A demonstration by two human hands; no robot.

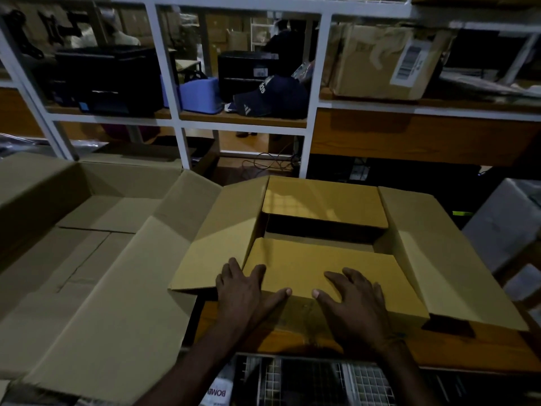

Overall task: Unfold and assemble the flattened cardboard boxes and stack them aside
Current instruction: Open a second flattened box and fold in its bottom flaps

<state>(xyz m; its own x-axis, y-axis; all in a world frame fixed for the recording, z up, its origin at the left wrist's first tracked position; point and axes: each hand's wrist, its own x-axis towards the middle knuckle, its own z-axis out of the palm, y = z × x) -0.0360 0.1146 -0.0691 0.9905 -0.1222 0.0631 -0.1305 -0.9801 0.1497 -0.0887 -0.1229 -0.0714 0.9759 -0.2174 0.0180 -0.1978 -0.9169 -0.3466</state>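
Note:
A brown cardboard box [325,200] stands on a wooden table [497,358] in front of me, set up square. Its near and far flaps are folded inward with a dark gap between them, while the left and right flaps spread outward. My left hand [244,291] lies flat on the near flap at its left corner, fingers spread. On the same flap, a little to the right, my right hand [352,303] presses down with splayed fingers. Neither hand grips anything. A larger assembled box [96,244] stands open at the left, its flaps splayed.
White metal shelving [178,118] rises behind the table, holding a black printer [114,80], a dark cap [272,96] and a taped carton [380,60]. A person stands far behind the shelves. Wire grids [316,382] lie below the table edge. White packages [503,224] sit at the right.

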